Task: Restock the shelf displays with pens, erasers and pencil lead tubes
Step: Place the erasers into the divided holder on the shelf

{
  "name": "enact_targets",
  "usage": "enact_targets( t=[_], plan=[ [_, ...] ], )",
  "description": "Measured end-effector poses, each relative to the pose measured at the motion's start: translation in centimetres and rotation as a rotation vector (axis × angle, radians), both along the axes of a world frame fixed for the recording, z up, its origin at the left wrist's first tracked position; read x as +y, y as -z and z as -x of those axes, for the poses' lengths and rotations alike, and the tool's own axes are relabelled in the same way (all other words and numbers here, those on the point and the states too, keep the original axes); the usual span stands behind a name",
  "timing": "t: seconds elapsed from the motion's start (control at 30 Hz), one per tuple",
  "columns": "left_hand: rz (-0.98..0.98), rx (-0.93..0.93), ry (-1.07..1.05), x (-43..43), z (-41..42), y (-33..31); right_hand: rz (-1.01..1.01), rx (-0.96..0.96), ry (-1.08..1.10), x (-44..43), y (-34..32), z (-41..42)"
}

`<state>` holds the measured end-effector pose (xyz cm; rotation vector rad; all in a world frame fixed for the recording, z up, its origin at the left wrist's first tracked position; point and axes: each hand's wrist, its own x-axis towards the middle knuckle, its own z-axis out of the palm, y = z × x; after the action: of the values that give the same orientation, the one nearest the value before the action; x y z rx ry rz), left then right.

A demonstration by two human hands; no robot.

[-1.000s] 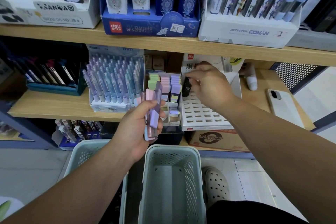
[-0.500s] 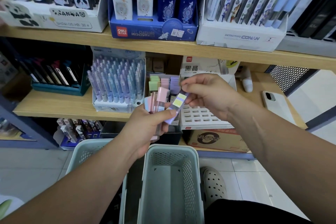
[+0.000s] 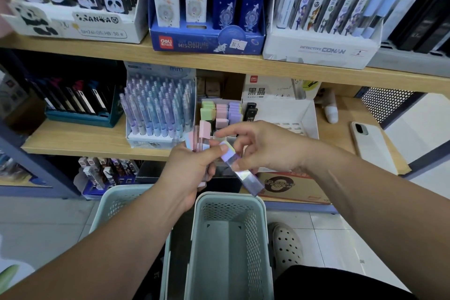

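Before the wooden middle shelf (image 3: 73, 139): left hand (image 3: 187, 173), grip curled round a bundle of pastel clear-plastic lead tubes (image 3: 203, 134); right hand (image 3: 267, 151), grip pinching one purple clear-plastic tube (image 3: 243, 173). Risk: the tilted tube slips from the light pinch and drops into the pale-green mesh basket (image 3: 229, 195).

Wooden shelf (image 3: 73, 140): teal box (image 3: 80, 118), pen display (image 3: 158, 111), eraser tray (image 3: 222, 111), lead display (image 3: 282, 108) in row; phone (image 3: 371, 147), maybe glue bottle (image 3: 331, 112), rightward.

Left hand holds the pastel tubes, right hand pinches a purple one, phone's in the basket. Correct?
Phone is wrong: head view shows it lying on the wooden shelf, right of the displays. Left hand does hold the pastel tubes; right hand pinches the purple tube.
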<state>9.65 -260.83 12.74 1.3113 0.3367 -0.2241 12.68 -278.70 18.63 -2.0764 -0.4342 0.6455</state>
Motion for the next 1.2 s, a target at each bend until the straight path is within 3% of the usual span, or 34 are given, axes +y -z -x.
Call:
enact_targets(
  t=[0.17,0.27,0.43,0.63,0.8,0.97,1.2],
  plan=[
    [0.132,0.11,-0.054,1.2,-0.7,0.4,0.017,-0.204,0.192,-0.8,1.2,-0.5],
    [0.088,0.129,-0.043,1.9,-0.8,1.7,0.013,-0.356,0.292,-0.8,2.3,-0.7],
    [0.057,0.123,-0.038,2.5,-1.2,3.0,0.116,-0.65,0.382,-0.4,2.9,-1.3],
    [0.147,0.129,-0.005,2.8,-1.6,3.5,0.196,-0.843,0.399,-0.4,4.0,-3.2],
    [0.142,0.119,0.035,2.9,-1.9,3.6,0.197,-0.916,0.322,-0.5,5.5,-4.2],
    [0.15,0.126,0.05,2.8,-1.7,3.4,0.184,-0.876,0.389,-0.3,5.3,-4.6],
    [0.309,0.069,0.123,2.5,-1.3,2.3,0.237,-0.922,0.403,-0.1,4.7,-4.0]
  ],
)
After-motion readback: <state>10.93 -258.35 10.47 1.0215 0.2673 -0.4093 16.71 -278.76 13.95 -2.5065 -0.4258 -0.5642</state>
